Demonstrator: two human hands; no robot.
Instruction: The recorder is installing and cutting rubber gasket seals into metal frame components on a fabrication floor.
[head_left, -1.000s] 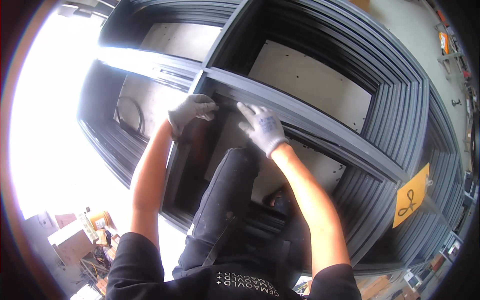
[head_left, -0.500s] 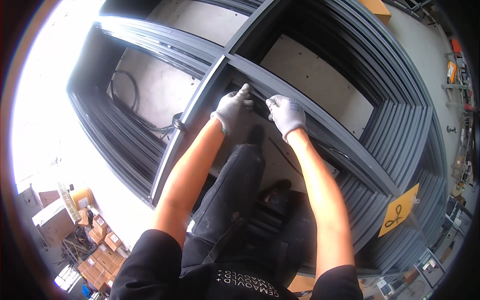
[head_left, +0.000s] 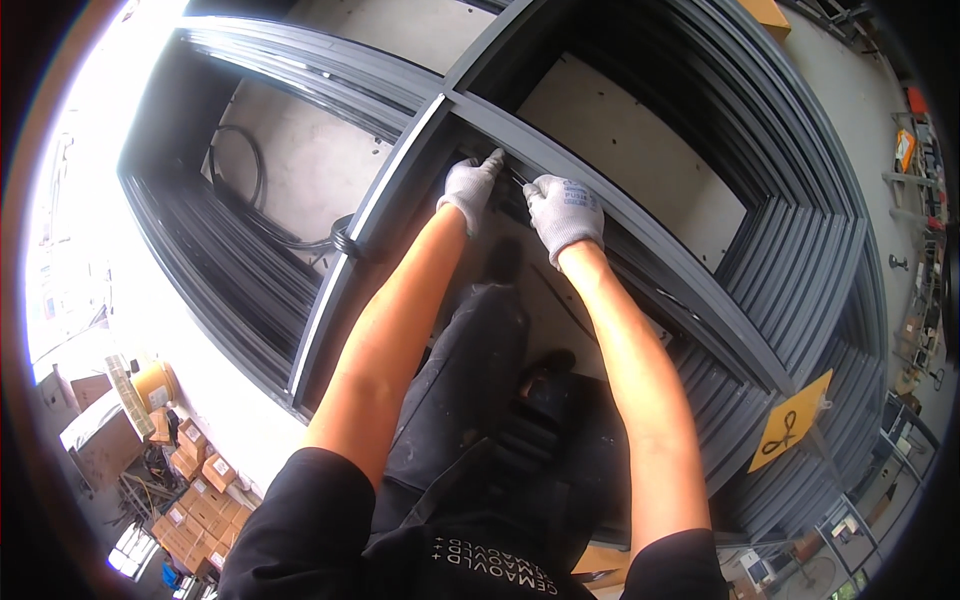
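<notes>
Left hand (head_left: 468, 192) and right hand (head_left: 563, 210) sat near frame's (head_left: 402, 172) inner corner, fingers together, gripped item unclear; slack strip (head_left: 566, 302) could have snagged if tugged unevenly

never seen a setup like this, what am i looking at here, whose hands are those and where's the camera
There's no robot here: these are a person's own hands in pale gloves, the left hand and the right hand. Every picture comes from one camera worn on the head, looking down; its wide fisheye lens makes straight edges curve.

The person is among stacked grey frames. Both hands reach in beside a crossbar; a thin line shows between them, but it's too small to tell what it is or whether it's held. A looped black cable or strip hangs on a bar to the left, a yellow tag is at the right, and cardboard boxes sit at lower left.
</notes>
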